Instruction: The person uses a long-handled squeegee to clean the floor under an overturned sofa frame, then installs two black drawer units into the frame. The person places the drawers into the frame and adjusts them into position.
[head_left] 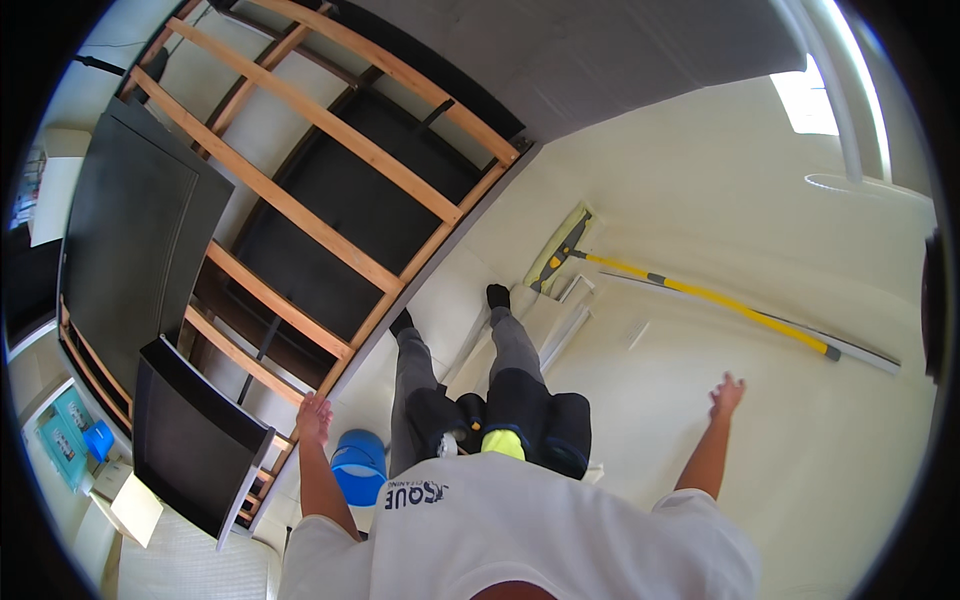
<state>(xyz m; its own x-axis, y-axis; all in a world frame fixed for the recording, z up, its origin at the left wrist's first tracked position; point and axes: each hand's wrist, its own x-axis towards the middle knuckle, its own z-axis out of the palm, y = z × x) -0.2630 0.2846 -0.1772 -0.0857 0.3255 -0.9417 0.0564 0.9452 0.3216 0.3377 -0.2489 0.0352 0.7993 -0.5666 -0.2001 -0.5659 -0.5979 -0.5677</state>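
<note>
My left hand [315, 420] is raised beside the edge of a dark bed frame [388, 318], near the end of one of its wooden slats [265, 375]. Its fingers are apart and nothing shows in them; whether it touches the wood I cannot tell. Out to the right, my right hand [727, 397] is held up in front of the pale wall [640, 430], fingers loosely spread and holding nothing. A flat mop [700, 292] with a yellow and grey pole leans along that wall, its yellow-green head [560, 250] at the far end.
A blue bucket [357, 468] stands on the floor by my left leg. Dark panels [140, 230] lie across the slats, and a dark drawer-like piece [195, 440] sits at the left. A grey padded surface [600, 60] rises at the far side. Teal packages [68, 430] are at the far left.
</note>
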